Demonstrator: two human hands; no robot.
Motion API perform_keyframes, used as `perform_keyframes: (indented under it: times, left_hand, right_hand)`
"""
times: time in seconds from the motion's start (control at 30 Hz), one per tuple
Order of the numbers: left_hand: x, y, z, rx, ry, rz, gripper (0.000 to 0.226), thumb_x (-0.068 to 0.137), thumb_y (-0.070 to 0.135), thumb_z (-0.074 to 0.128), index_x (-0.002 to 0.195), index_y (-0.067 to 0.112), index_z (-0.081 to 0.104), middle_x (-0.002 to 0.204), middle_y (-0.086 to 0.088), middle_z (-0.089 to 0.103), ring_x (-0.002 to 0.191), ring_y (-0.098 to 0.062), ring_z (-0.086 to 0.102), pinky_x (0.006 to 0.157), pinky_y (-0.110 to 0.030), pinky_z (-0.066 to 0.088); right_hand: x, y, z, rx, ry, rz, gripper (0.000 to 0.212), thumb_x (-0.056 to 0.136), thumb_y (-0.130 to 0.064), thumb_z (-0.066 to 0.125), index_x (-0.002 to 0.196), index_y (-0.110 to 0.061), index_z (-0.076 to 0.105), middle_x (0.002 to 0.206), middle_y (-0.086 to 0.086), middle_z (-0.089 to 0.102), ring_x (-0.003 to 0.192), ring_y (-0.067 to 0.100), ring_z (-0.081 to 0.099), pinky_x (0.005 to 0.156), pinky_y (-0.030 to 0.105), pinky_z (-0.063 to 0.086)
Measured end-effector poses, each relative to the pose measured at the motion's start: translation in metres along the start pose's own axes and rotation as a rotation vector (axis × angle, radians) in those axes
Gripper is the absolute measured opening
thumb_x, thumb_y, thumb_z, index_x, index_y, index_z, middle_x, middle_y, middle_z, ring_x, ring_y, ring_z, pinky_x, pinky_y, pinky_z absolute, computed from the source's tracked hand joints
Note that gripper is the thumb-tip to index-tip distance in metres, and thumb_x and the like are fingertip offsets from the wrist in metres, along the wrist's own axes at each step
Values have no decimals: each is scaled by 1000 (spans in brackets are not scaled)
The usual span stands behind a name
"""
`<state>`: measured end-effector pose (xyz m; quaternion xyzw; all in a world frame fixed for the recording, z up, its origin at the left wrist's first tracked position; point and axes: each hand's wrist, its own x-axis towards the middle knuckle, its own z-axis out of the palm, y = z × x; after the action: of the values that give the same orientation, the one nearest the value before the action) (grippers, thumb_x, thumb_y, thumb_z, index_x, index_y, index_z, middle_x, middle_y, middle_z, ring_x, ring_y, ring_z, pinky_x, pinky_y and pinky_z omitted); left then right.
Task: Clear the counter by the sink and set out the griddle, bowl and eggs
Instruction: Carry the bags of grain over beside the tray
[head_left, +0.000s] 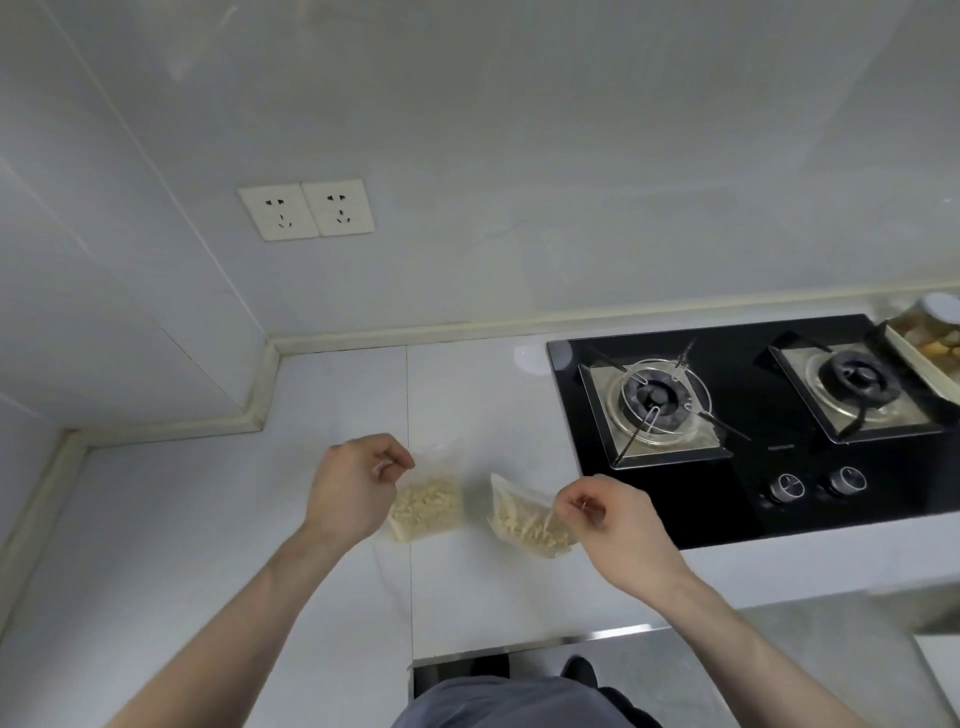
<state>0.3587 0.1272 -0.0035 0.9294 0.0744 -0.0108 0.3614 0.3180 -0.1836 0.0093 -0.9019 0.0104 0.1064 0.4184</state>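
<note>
Two clear plastic bags of pale yellow, chopped food stand on the white counter (208, 519). My left hand (353, 488) pinches the top of the left bag (426, 506) with curled fingers. My right hand (613, 525) pinches the top edge of the right bag (524, 525). Both bags rest on the counter, a short gap between them, just left of the stove. No griddle, bowl, eggs or sink is in view.
A black glass gas stove (727, 493) with two burners and two knobs lies to the right. A tray of food (930, 353) and a jar sit at the far right edge. Two wall sockets (306, 210) are on the back wall. The counter's front edge runs below my arms.
</note>
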Motion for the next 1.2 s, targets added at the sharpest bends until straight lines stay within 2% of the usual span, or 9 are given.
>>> perform_keyframes:
  times: [0.1, 0.27, 0.47, 0.6, 0.7, 0.83, 0.9, 1.03, 1.2]
  left_hand:
    - [-20, 22, 15, -24, -81, 19, 30, 85, 6, 72, 71, 33, 73, 70, 27, 69, 77, 3, 67, 65, -18, 50]
    - [-25, 59, 39, -1, -183, 132, 31, 84, 4, 68, 73, 33, 72, 78, 25, 72, 82, 2, 67, 77, -25, 56]
    - [-26, 111, 56, -18, -233, 197, 32, 83, 4, 68, 71, 33, 71, 75, 26, 70, 81, 4, 65, 75, -22, 55]
    - [-34, 147, 73, 4, -265, 198, 31, 84, 5, 66, 72, 33, 72, 74, 25, 69, 78, 3, 64, 62, -22, 53]
    - [-43, 177, 94, -13, -292, 213, 32, 85, 3, 65, 70, 31, 71, 66, 29, 65, 61, 2, 59, 47, -14, 39]
    - [-62, 225, 132, -36, -302, 253, 32, 84, 2, 68, 68, 30, 70, 65, 26, 64, 64, -1, 59, 63, -19, 47]
    - [-75, 255, 153, -46, -306, 279, 32, 84, 1, 70, 67, 28, 70, 58, 25, 60, 61, 1, 56, 60, -10, 40]
    - [-98, 310, 198, -63, -319, 322, 31, 86, 5, 73, 66, 29, 68, 59, 22, 62, 61, 1, 56, 57, -10, 38]
    - [-125, 386, 255, -91, -327, 408, 32, 85, 4, 73, 67, 30, 69, 70, 14, 69, 69, -7, 64, 62, -13, 48]
  right_hand:
    - [-9, 2, -14, 37, 44, 22, 18, 92, -17, 71, 81, -31, 73, 85, -15, 71, 81, 5, 66, 75, 22, 55]
    - [-30, 15, -37, 95, 105, 36, 16, 93, -12, 70, 85, -26, 74, 86, -12, 73, 84, 3, 69, 76, 17, 54]
    - [-54, 39, -72, 131, 167, 101, 20, 94, -10, 68, 81, -24, 74, 81, -11, 73, 81, 4, 69, 69, 11, 49]
    - [-72, 53, -100, 191, 245, 137, 21, 94, -8, 65, 80, -21, 73, 79, -9, 73, 75, 3, 66, 65, 8, 45]
    - [-87, 72, -125, 232, 291, 171, 20, 94, -12, 65, 80, -23, 74, 78, -8, 73, 73, 5, 65, 64, 9, 45]
    - [-114, 108, -168, 247, 352, 212, 19, 94, -16, 66, 79, -25, 73, 77, -11, 72, 70, 3, 64, 63, 10, 44]
    - [-131, 128, -193, 252, 396, 229, 18, 94, -18, 66, 79, -25, 72, 77, -12, 72, 69, 1, 62, 62, 9, 43]
    - [-163, 172, -242, 250, 439, 278, 16, 95, -22, 64, 82, -26, 72, 77, -15, 71, 70, 1, 61, 60, 9, 44]
    - [-196, 230, -309, 230, 502, 312, 16, 94, -20, 65, 80, -24, 72, 70, -20, 68, 66, -4, 58, 60, 7, 42]
